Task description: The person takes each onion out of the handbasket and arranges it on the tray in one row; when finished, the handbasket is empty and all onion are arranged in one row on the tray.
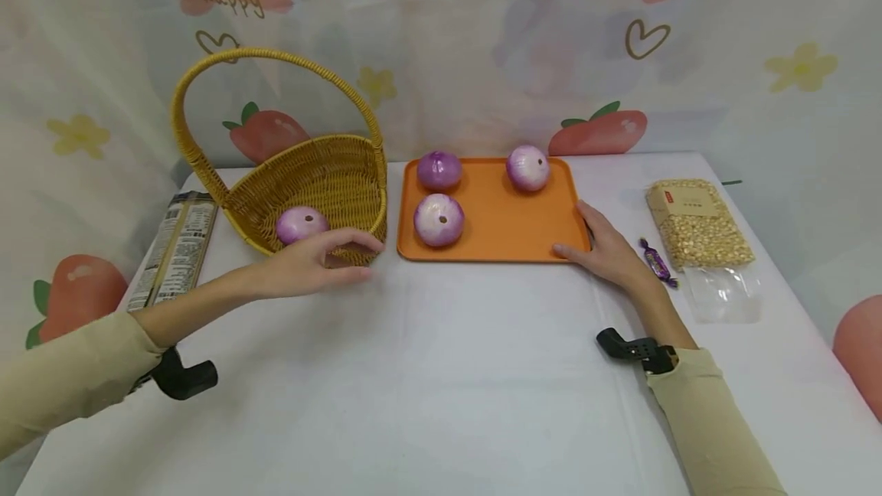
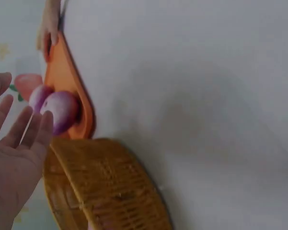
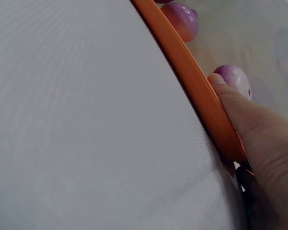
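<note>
My left hand (image 1: 299, 262) is over the front rim of a yellow wicker basket (image 1: 327, 155), fingers extended and thumb apart, holding nothing. In the left wrist view its fingers (image 2: 26, 128) are spread and relaxed. One purple onion (image 1: 295, 223) lies inside the basket, partly hidden behind that hand. My right hand (image 1: 613, 252) grips the front right corner of an orange tray (image 1: 513, 224), thumb over the rim and fingers along the right side. Three onions sit on the tray: two at the left, a whitish one (image 1: 439, 220) in front of a darker one (image 1: 439, 171), and another (image 1: 528, 168) at the back right.
To the right of the tray lie a purple-wrapped candy (image 1: 658, 262) and a clear bag of yellowish grains (image 1: 703, 228). A long printed packet (image 1: 178, 247) lies left of the basket. The basket's tall handle (image 1: 276, 56) arches up before a patterned curtain.
</note>
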{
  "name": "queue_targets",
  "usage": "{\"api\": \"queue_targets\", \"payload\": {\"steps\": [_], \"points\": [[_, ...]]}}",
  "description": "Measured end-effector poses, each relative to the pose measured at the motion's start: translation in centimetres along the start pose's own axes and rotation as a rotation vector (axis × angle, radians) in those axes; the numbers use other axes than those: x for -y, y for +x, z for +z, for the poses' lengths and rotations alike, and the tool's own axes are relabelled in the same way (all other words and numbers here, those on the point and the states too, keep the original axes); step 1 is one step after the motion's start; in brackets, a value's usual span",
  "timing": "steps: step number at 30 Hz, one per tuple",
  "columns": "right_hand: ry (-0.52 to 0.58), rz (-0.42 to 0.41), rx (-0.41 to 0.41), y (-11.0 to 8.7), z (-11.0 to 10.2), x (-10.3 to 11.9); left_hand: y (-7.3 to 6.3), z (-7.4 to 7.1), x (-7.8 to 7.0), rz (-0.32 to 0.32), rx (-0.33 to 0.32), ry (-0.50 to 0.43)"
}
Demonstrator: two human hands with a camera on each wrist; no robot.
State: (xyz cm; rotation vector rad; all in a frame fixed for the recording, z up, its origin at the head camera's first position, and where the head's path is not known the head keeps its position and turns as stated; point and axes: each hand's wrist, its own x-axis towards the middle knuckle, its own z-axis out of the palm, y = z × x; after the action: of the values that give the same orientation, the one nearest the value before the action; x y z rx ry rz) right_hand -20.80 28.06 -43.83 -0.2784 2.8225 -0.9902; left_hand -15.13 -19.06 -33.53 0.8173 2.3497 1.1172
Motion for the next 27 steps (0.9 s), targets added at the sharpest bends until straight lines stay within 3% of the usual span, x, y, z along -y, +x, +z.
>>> {"api": "queue_targets", "payload": {"steps": [5, 11, 17, 22, 27], "points": [[0.022, -0.003, 0.005, 0.0, 0.0, 0.0, -0.8, -3.4, 0.9, -0.03, 0.016, 0.099], [0.011, 0.009, 0.01, -0.1, -0.1, 0.0, -1.5, -6.4, 2.0, -0.09, 0.0, 0.139], [-0.006, 0.002, -0.008, -0.3, -0.4, -0.3, -0.5, -9.2, 1.8, -0.181, 0.01, 0.215], [-0.006, 0.001, -0.006, -0.2, -0.4, -0.2, 0.4, -10.7, 2.4, -0.3, 0.052, 0.269], [0.007, 0.004, 0.004, 0.0, -0.2, -0.1, 0.4, -11.1, 4.2, -0.399, 0.004, 0.178]]}}
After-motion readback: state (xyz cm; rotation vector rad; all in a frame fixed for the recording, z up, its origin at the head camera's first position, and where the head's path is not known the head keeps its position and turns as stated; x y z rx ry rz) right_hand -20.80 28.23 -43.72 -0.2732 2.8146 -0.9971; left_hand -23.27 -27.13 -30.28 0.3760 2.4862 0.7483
